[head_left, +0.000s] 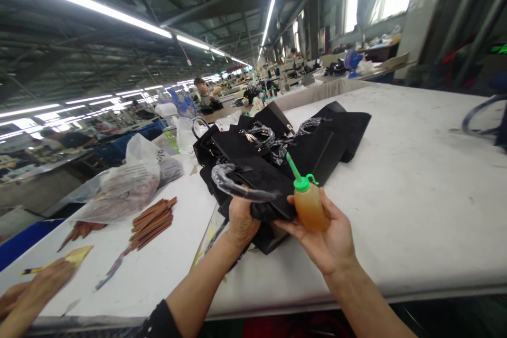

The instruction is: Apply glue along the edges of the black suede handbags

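My left hand [242,222] is closed around part of a black handbag [259,177], close below its plastic-wrapped handle [229,182]. In my right hand [330,237] is a squeeze bottle [311,208] with amber liquid, a green cap and a green spout that points up and to the left. The fingers of that hand also reach under the bag's edge; whether they grip it I cannot tell. Behind the held bag lies a heap of similar black bags [336,132], their handles wrapped in clear plastic and some showing gold-coloured metal fittings.
On the white table [415,211], a bundle of brown strips [152,222] lies left of the bags, near a clear plastic bag [130,179]. Another person's hand [47,282] holds yellow paper and a pen at lower left. Fans and workbenches stand farther back.
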### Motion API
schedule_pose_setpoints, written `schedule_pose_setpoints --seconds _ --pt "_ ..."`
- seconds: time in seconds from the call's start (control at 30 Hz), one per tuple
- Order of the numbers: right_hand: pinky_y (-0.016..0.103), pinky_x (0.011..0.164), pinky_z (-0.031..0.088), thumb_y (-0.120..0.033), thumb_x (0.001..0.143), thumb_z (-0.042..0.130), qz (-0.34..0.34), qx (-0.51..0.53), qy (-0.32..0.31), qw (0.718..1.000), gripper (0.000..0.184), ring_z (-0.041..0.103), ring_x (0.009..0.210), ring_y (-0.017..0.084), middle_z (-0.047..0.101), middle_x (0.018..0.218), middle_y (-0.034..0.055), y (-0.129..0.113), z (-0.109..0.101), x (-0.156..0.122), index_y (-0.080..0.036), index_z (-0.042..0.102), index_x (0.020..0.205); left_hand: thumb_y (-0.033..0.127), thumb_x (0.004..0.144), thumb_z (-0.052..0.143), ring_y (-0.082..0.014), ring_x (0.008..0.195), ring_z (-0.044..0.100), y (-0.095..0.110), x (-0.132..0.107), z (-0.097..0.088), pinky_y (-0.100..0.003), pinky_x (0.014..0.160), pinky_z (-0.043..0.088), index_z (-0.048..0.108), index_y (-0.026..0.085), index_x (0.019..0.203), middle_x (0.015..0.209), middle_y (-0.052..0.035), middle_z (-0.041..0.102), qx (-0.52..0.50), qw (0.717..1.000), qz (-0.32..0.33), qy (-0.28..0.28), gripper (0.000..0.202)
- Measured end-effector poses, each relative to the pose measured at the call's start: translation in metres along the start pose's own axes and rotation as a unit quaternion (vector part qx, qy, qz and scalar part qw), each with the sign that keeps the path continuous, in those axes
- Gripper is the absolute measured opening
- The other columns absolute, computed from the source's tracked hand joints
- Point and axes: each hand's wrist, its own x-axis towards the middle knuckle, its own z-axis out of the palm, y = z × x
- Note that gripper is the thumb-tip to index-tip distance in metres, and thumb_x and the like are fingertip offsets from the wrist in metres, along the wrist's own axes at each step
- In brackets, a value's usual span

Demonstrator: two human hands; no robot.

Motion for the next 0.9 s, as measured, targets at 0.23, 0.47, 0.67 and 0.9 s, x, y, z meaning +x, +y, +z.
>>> schedule_pose_setpoints --seconds 0.23,0.47,0.67,0.9 --pt "0.072 0.097 0.045 -0.043 0.081 0.074 -0.081 -0.094 -0.055 0.991 0.025 0.065 0.111 0.045 0.076 0.092 0.0103 -0.045 -0.012 -0.013 -0.023 0.074 0.094 0.017 0.081 0.052 -0.0218 0.079 0.067 -0.008 0.074 -0.025 -0.030 0.076 0.050 0.057 0.020 0.101 0.086 -0.0054 0.070 0.012 0.996 -0.050 -0.071 0.020" --pt "0.068 0.096 0.050 -0.047 0.080 0.072 -0.142 -0.100 0.032 0.984 0.029 0.064 0.114 0.042 0.076 0.094 0.0112 -0.067 -0.024 -0.028 -0.022 0.073 0.095 0.055 0.053 0.090 -0.0330 0.103 0.068 0.012 0.119 -0.011 -0.036 0.089 0.053 0.055 0.020 0.120 0.106 -0.0068 0.071 -0.007 0.969 -0.015 -0.247 0.083" --pt "0.056 0.078 0.063 -0.046 0.075 0.075 -0.166 -0.095 0.098 0.977 0.031 0.068 0.105 0.042 0.075 0.095 0.0130 -0.081 -0.032 -0.043 -0.022 0.074 0.095 0.016 0.081 0.063 -0.0251 0.099 0.068 0.014 0.121 -0.014 -0.034 0.090 0.054 0.060 0.020 0.117 0.112 -0.0094 0.064 0.076 0.955 0.085 -0.274 0.036" --pt "0.019 0.030 0.040 -0.050 0.066 0.080 -0.209 -0.214 0.124 0.946 0.035 0.061 0.054 0.020 0.073 0.090 0.0152 -0.102 -0.060 -0.067 -0.023 0.073 0.088 0.009 0.076 0.057 -0.0184 0.096 0.065 0.041 0.194 -0.066 -0.030 0.088 0.051 0.067 0.022 0.117 0.119 -0.0058 0.059 0.107 0.918 0.225 -0.310 0.044"
